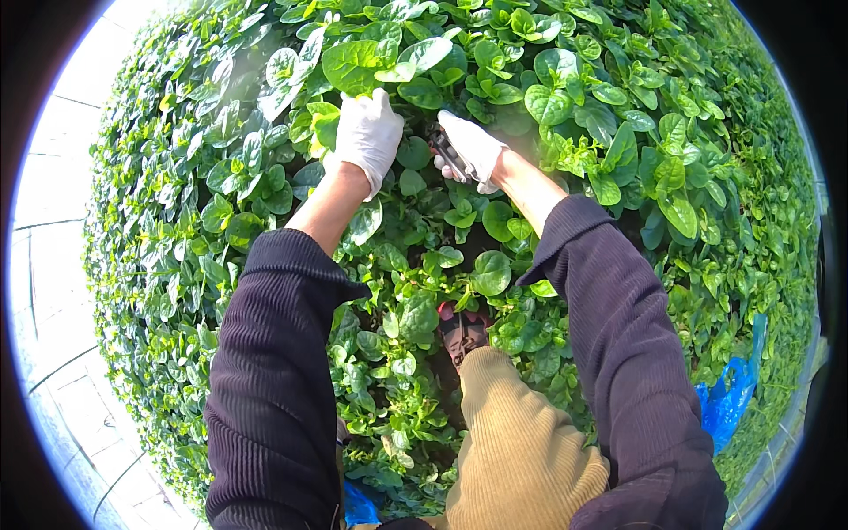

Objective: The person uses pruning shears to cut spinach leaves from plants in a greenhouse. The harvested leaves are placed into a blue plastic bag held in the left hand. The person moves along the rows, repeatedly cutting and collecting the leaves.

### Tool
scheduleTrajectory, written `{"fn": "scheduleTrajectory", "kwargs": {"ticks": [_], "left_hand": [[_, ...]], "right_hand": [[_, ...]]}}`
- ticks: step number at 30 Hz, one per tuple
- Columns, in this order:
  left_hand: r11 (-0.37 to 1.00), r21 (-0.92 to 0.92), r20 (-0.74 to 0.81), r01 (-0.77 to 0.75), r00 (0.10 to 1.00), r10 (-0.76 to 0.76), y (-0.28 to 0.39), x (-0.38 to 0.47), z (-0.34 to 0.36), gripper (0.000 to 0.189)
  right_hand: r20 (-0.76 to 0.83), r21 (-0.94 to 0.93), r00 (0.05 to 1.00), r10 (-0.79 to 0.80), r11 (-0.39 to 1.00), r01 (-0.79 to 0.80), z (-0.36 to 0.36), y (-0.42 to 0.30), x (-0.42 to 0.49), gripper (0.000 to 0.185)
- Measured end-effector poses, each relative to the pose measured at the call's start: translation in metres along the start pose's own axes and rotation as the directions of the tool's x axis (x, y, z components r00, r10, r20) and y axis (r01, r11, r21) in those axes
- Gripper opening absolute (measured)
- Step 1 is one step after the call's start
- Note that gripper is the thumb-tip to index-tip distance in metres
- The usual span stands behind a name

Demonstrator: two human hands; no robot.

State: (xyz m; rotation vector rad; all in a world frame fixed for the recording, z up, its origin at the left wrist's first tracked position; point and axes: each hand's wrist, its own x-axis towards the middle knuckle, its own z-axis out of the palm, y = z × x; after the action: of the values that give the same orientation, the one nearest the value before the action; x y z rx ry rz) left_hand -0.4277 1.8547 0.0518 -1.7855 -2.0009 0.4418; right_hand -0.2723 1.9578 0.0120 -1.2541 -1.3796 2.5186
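Note:
My left hand [368,142], in a white glove, is closed among the upper leaves of a dense bed of broad-leaved green plants. A leafy green shoot [354,68] rises at its fingertips, and yellowish leaves stick out beside the fist; the stem inside the grip is hidden. To the right, my right hand [474,149], also white-gloved, is wrapped around a small pair of hand pruners [452,158]. Their handles lie along the palm and fingers, while the dark head points up and left towards the stems. Whether the blades are apart cannot be made out.
Plants surround both arms and my legs. My shoe [464,331] stands in a narrow gap between them, below a tan corduroy trouser leg [517,444]. Blue plastic bags lie at right [729,397] and at bottom [360,507]. A pale, lined surface [59,265] borders the bed at left.

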Motion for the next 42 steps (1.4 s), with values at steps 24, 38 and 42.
{"fn": "scheduleTrajectory", "kwargs": {"ticks": [24,38,42], "left_hand": [[0.909,-0.309,0.655,-0.279,0.63,0.416,0.006,-0.081,-0.095,0.12],[0.921,0.117,0.499,-0.371,0.824,0.269,0.004,-0.11,-0.038,0.052],[0.936,0.098,0.468,-0.34,0.845,0.258,0.004,-0.116,-0.042,0.051]], "right_hand": [[0.275,0.098,0.926,0.259,0.95,-0.295,0.004,0.093,-0.116,0.073],[0.335,-0.077,0.865,0.374,0.926,-0.37,0.037,0.07,-0.085,0.08],[0.306,-0.038,0.868,0.391,0.916,-0.399,0.049,0.068,-0.073,0.078]]}}
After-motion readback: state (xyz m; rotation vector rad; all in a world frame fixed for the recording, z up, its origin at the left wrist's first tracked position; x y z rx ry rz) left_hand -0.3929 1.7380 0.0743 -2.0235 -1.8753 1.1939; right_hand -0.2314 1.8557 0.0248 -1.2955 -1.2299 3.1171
